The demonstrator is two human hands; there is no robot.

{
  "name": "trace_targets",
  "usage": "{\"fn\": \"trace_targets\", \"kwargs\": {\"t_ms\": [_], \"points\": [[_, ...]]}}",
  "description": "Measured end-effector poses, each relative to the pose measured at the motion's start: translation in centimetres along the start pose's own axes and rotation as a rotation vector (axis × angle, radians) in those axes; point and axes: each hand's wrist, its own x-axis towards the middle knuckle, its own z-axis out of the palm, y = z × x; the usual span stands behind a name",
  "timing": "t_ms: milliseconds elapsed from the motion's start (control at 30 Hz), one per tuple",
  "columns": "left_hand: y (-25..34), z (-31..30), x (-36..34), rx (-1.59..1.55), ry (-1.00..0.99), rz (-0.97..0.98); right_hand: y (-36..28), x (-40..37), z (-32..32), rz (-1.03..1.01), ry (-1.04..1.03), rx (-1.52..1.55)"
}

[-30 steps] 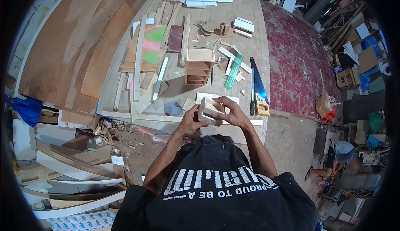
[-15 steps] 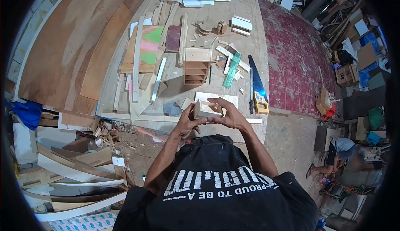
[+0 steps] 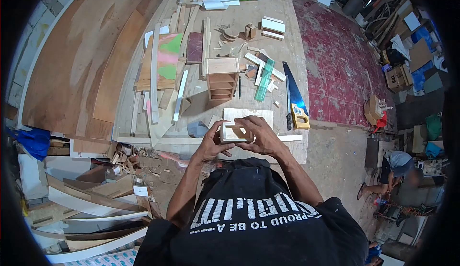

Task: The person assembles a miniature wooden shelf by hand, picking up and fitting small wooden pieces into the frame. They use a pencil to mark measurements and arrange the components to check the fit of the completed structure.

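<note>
I hold a small wooden box (image 3: pixel 236 140) between both hands above the near edge of the desk (image 3: pixel 287 50), its open side turned up, seemingly so I can see in. My left hand (image 3: pixel 212 144) is curled round its left wall and my right hand (image 3: pixel 260 136) bends over the right end; both are part closed, gripping from opposite sides, probably to steady it. A pale board (image 3: pixel 258 115) lies just beyond. Further out a little cabinet (image 3: pixel 223 80) stands upright, shelves facing me. The green ruler (image 3: pixel 264 80) lies across wood scraps, and the saw (image 3: pixel 296 96) lies handle nearest me, likely for easy reach.
</note>
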Motion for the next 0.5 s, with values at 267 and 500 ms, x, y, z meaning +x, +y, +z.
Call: {"fn": "trace_targets", "kwargs": {"t_ms": [267, 500], "points": [[-0.4, -0.1, -0.4, -0.239, 0.086, 0.019, 0.8, -1.1, -0.9, 0.029, 0.089, 0.281], [-0.2, 1.1, 0.1, -0.242, 0.152, 0.000, 2.9, -1.7, 0.6, 0.140, 0.102, 0.467]]}}
